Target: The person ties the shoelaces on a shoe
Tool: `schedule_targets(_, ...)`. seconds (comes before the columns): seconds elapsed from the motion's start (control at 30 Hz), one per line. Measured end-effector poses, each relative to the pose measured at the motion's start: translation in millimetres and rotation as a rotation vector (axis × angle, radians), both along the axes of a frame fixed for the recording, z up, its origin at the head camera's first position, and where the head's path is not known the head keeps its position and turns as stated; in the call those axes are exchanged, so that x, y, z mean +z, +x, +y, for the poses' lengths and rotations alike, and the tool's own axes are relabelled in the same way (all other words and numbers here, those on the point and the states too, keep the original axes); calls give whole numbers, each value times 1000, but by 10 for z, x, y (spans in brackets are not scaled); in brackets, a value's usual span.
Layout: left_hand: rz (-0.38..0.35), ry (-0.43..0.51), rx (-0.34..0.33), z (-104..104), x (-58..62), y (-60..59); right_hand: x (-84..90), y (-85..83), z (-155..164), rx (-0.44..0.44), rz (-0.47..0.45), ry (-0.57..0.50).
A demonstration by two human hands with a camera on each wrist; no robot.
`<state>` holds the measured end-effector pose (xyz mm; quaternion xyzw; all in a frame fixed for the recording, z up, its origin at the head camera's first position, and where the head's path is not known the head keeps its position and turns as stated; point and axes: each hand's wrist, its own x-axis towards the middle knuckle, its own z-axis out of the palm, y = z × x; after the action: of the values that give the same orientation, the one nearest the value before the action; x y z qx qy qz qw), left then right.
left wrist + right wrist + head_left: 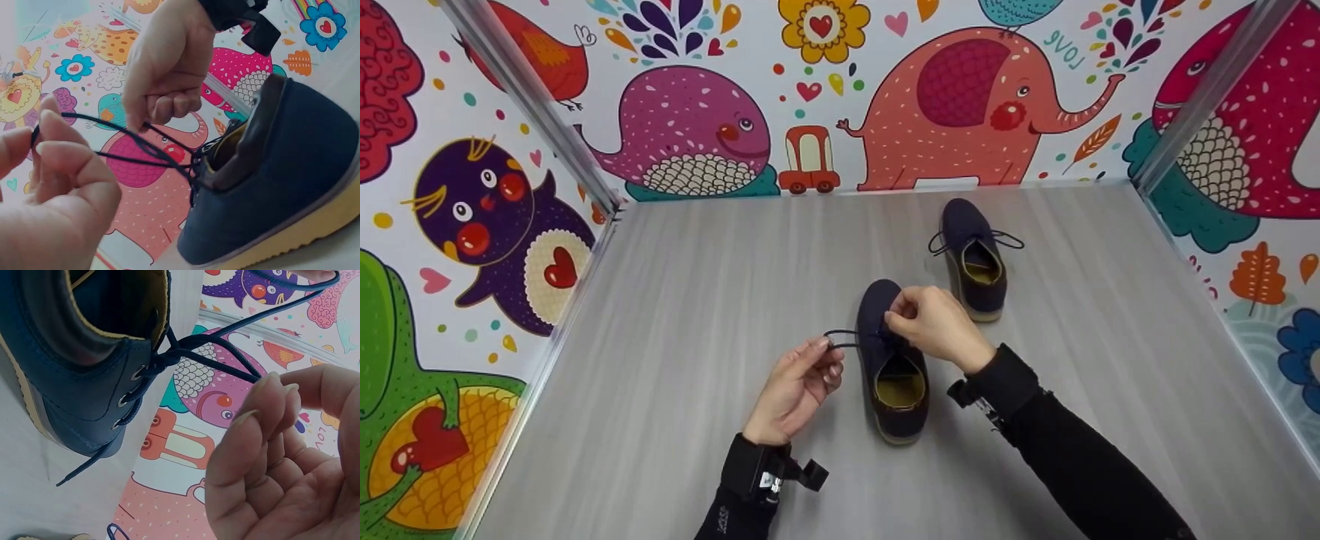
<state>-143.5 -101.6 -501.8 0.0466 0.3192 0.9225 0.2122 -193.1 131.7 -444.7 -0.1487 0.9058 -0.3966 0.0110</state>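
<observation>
A dark navy lace-up shoe (874, 300) with a tan sole stands on the floor, toe pointing away. To its left, my left hand (799, 386) pinches a loop of the dark shoelace (135, 161) between thumb and fingers, pulled out sideways. Over the shoe's front, my right hand (941, 330) pinches another lace loop close to the fingertips. Both loops run from a knot (165, 360) above the eyelets in the right wrist view. One loose lace end (84, 468) hangs over the shoe's side. My right hand partly covers the lacing in the head view.
The matching shoe (962, 221) stands farther back and to the right, its laces in a bow. Grey wood-look floor (697, 277) lies around both shoes. Low panels with cartoon animals, including an elephant (952, 112), enclose the back and sides.
</observation>
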Motion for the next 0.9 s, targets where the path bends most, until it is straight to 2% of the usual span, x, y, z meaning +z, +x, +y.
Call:
schedule_targets(0.33, 26, 130, -7, 61, 37, 22, 21, -21, 15, -1, -16, -6)
schedule_targets(0.47, 46, 34, 3, 73, -10, 21, 33, -13, 22, 13, -17, -17)
schedule_targets(0.6, 9, -41, 23, 80, -88, 5, 36, -8, 23, 20, -22, -21)
schedule_targets(0.73, -43, 47, 40, 85, -108, 1, 35, -11, 16, 25, -30, -21)
schedule_targets(0.9, -16, 168, 7, 109, -12, 18, 36, -15, 7, 24, -28, -16)
